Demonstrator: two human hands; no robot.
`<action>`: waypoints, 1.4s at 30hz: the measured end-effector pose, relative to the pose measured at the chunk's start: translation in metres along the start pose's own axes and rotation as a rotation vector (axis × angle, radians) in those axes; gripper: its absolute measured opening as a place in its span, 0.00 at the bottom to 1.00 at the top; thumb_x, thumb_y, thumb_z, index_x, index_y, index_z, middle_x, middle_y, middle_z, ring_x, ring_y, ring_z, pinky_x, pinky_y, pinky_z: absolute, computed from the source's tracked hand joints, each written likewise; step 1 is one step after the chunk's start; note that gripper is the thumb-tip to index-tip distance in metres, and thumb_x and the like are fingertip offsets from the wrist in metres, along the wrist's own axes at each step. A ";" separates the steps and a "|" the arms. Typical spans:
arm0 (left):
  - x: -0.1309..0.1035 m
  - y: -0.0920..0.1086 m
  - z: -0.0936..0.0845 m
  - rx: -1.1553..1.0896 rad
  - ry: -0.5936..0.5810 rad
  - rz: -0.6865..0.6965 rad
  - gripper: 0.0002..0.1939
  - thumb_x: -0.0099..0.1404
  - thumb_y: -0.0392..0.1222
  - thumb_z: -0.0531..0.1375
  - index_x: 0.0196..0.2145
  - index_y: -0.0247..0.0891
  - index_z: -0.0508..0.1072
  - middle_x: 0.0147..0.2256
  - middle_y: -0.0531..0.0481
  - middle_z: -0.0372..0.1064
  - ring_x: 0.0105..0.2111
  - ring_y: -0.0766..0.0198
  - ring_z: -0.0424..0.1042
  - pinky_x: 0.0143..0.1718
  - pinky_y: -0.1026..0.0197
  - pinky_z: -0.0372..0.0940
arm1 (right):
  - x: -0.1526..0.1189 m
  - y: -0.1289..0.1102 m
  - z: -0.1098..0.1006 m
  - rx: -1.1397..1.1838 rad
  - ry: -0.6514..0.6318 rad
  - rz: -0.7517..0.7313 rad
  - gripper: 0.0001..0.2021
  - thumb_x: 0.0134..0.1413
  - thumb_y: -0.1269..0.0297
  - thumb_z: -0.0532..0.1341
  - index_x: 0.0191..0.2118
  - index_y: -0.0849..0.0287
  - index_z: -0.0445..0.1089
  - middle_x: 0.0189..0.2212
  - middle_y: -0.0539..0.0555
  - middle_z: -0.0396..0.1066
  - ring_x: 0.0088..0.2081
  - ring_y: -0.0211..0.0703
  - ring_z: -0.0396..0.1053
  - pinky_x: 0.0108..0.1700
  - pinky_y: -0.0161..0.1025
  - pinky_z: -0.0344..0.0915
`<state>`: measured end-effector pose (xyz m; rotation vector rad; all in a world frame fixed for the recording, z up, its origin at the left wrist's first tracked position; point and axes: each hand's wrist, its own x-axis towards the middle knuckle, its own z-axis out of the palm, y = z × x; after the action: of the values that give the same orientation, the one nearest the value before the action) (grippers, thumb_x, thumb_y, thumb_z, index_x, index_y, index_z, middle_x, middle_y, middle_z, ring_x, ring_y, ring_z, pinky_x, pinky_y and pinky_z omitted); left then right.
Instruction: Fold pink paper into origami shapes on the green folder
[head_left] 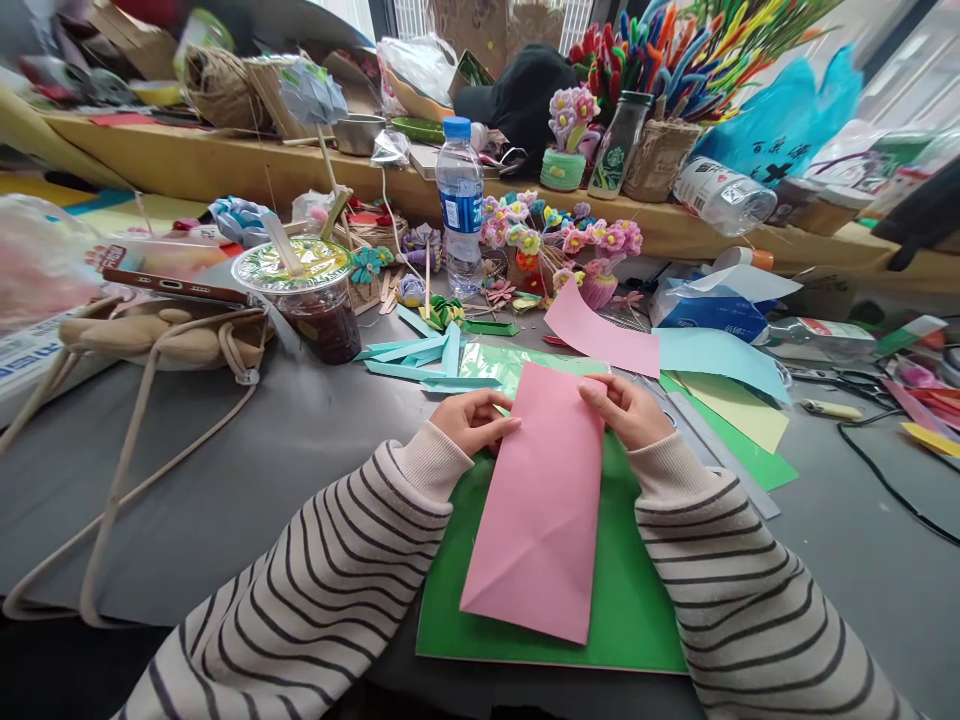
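A long piece of pink paper (536, 500) is being held by both hands over a green board (637, 610), near the front edge of a grey table (352, 405). Its upper left edge is being pinched by the left hand (474, 420), with the thumb being laid on the front face and the fingers being held close beside it. Its upper right corner is being gripped by the right hand (628, 410), the thumb and fingers being set narrowly around the edge. The lower part of the paper is being crossed by a crease; whether its bottom edge is being rested on the board cannot be told. Both arms are being covered by striped sleeves (300, 580).

Just beyond the paper, light blue strips (442, 350) are being seen in a loose heap beside a clear packet (491, 362). To the right, a yellow sheet (742, 408) is being partly covered by a light blue sheet (720, 362), and a pair of scissors (855, 380) is being seen farther off. To the left, a cup (326, 320) is being filled partway by dark drink. Behind, a water bottle (459, 200) is being flanked by craft flowers (525, 232).
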<state>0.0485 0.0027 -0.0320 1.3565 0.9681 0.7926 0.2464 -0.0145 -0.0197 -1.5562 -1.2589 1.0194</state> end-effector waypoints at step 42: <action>0.019 0.010 0.011 -0.204 0.072 -0.126 0.10 0.42 0.42 0.63 0.24 0.34 0.72 0.22 0.55 0.67 0.23 0.72 0.66 0.24 0.70 0.63 | -0.015 -0.007 0.018 0.251 0.066 0.173 0.18 0.23 0.57 0.66 0.26 0.63 0.67 0.22 0.51 0.68 0.23 0.38 0.64 0.25 0.35 0.61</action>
<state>0.0676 0.0162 -0.0242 1.0870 0.9905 0.8253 0.2254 -0.0268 -0.0172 -1.5075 -0.9238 1.1778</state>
